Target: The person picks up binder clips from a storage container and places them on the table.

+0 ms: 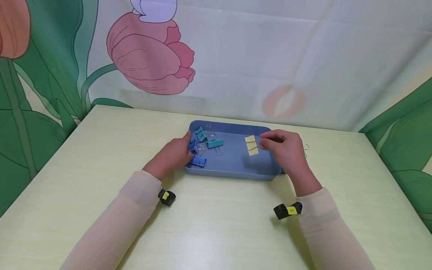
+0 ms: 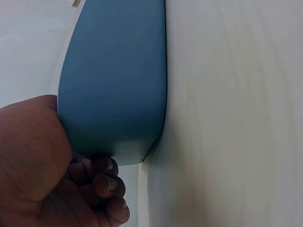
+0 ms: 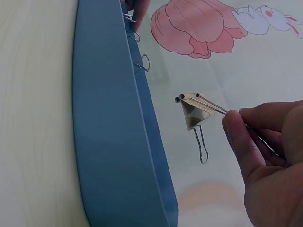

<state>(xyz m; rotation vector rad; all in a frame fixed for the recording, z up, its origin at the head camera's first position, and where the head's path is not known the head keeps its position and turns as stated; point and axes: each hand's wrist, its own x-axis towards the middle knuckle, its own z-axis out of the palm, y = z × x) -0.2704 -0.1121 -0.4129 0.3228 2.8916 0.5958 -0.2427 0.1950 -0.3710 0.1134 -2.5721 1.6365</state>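
Note:
My right hand (image 1: 285,150) pinches one wire handle of a pale yellow binder clip (image 1: 251,145) above the right part of the blue tray (image 1: 233,171). In the right wrist view, the clip's other wire handle hangs down from the yellow body (image 3: 195,113). My left hand (image 1: 172,155) grips the tray's left end, thumb over the rim and fingers curled against the outer wall (image 2: 113,80). Inside the tray's left half lie teal binder clips (image 1: 215,143) and blue binder clips (image 1: 199,161); the left hand partly hides the blue ones.
Wire handles (image 1: 306,147) show on the table just right of my right hand, their clip mostly hidden. A teal bit (image 1: 282,171) peeks out by the tray's right corner. Behind the pale table (image 1: 216,225) hangs a flower-printed cloth (image 1: 236,63).

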